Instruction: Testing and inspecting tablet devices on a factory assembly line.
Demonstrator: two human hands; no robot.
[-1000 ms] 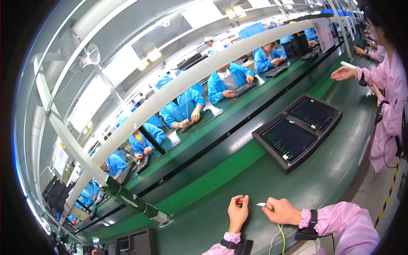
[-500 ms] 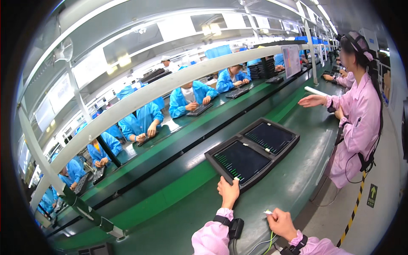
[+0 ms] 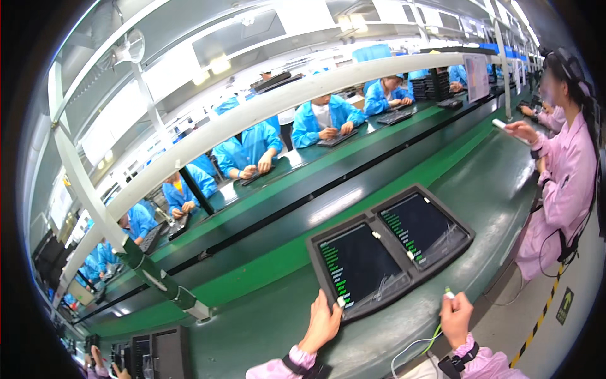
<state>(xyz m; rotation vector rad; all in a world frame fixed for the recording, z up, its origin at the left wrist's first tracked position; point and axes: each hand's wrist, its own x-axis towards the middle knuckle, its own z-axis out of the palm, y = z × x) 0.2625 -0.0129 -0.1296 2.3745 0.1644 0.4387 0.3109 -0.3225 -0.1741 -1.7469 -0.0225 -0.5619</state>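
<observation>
A dark foam tray (image 3: pixel 406 276) lies on the green bench before me. Two black tablet-like screens, the left screen (image 3: pixel 360 265) and the right screen (image 3: pixel 420 224), sit side by side in it, with rows of green and white marks lit. Small white tabs show at their edges. My left hand (image 3: pixel 320 325) is closed on the tray's near left corner, beside a white tab (image 3: pixel 341 302). To the right of the tray, my right hand (image 3: pixel 457 316) pinches a small white connector (image 3: pixel 449 294) with a green-and-white cable (image 3: pixel 432 341) trailing from it, apart from the tray.
Right of the bench a person in pink (image 3: pixel 568 170) holds a white rod-like thing (image 3: pixel 500 124). Across the belt (image 3: pixel 297 218), several people in blue handle dark devices. A white slanted post (image 3: pixel 95 196) stands left. Another tray (image 3: pixel 169 354) and another person's hands (image 3: pixel 98 361) are at lower left.
The view has shifted left, and more marks are lit on both screens. My right hand still pinches the connector, now raised more upright. The person in pink has picked up the white rod-like thing.
</observation>
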